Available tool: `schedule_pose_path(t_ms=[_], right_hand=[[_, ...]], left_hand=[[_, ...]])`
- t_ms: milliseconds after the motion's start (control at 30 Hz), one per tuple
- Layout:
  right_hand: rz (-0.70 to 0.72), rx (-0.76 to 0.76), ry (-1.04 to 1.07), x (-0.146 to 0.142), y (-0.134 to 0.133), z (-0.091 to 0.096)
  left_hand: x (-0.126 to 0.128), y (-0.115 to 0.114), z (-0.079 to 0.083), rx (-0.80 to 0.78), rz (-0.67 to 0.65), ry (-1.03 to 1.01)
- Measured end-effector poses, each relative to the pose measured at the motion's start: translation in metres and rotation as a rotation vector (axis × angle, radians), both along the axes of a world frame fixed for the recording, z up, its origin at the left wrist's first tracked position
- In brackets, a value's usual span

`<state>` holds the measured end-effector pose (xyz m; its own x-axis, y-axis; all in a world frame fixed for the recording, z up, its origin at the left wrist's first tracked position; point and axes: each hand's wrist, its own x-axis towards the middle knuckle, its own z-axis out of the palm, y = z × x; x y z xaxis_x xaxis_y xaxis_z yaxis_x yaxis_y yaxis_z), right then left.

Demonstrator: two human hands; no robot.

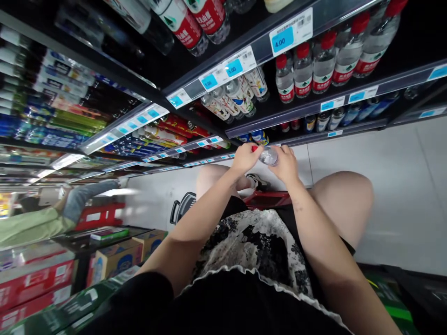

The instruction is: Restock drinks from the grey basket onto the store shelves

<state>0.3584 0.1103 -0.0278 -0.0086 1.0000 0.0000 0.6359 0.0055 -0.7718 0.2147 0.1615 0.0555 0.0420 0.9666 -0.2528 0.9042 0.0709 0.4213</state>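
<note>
Between my two hands lies a clear plastic water bottle (268,156) with a red cap, held on its side in front of the lower shelves. My left hand (245,158) is closed at the cap end. The fingers of my right hand (284,164) wrap round the other end of the bottle. Most of its label is covered or turned away. Just beyond, on the lower shelf, several small red-capped water bottles (321,70) stand in a row. Bottles with patterned white labels (232,98) stand to their left.
Price tags (291,35) line the shelf edges. Cans (337,118) stand on the bottom shelf. Below my hands is a red plastic thing (268,199), partly hidden by my legs. Cartons (118,258) are stacked at lower left, and another person (66,204) is at far left.
</note>
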Motion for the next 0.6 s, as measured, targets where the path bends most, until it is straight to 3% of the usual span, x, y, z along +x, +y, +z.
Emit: schedule_pose_path(t_ms=[133,233,300,400,500,600], right_hand=[[-0.188,-0.003,0.156,0.009,0.002,-0.014],[-0.323,-0.016,0.16,0.015,0.002,-0.017],[-0.343,0.051,0.14,0.02,0.003,-0.013],[-0.374,0.126,0.128,0.026,0.005,-0.003],[-0.509,-0.03,0.188,0.029,0.004,0.004],[-0.611,-0.216,0.267,0.027,0.003,0.006]], left_hand=[[0.018,0.017,-0.001,0.127,0.037,0.029],[0.032,0.031,0.013,0.213,0.063,0.042],[0.042,0.035,0.026,0.22,-0.039,0.017],[0.057,0.04,0.034,0.091,-0.298,-0.073],[0.067,0.06,0.015,-0.1,-0.393,-0.176],[0.075,0.105,-0.02,-0.109,-0.174,-0.231]])
